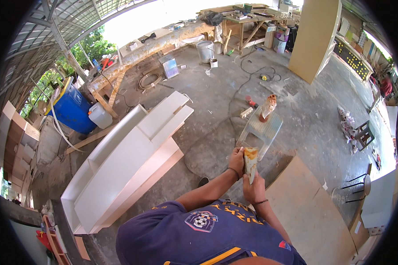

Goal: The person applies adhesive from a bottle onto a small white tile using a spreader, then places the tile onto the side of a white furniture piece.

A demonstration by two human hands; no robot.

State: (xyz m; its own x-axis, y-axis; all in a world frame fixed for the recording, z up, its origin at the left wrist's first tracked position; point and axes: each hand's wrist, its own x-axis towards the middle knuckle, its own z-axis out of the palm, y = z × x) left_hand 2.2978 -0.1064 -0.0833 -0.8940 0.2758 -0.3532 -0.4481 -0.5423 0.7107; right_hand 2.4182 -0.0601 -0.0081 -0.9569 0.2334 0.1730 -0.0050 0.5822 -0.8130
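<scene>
In front of my chest I hold a pale, tapered piece [250, 162] smeared with yellow-brown at its wide end; it may be a filled plastic bag or a scraper, I cannot tell. My left hand [237, 160] grips its upper left edge, thumb on top. Lower down, my right hand [254, 189] is closed round its narrow end. Just beyond stands a pale plastic stool [266, 128]. On the stool sits a reddish-brown container with a plastic bag [269, 106] rising from it. A small wooden block [246, 112] and a red-and-black tool [251, 101] lie beside the stool.
A long white cabinet [132, 172] lies on the left. Brown board [305, 203] covers the floor at my right. A cable [231, 106] winds across the concrete. Farther off stand a blue bin [73, 106], a metal bucket [205, 51] and a tall wooden panel [311, 39].
</scene>
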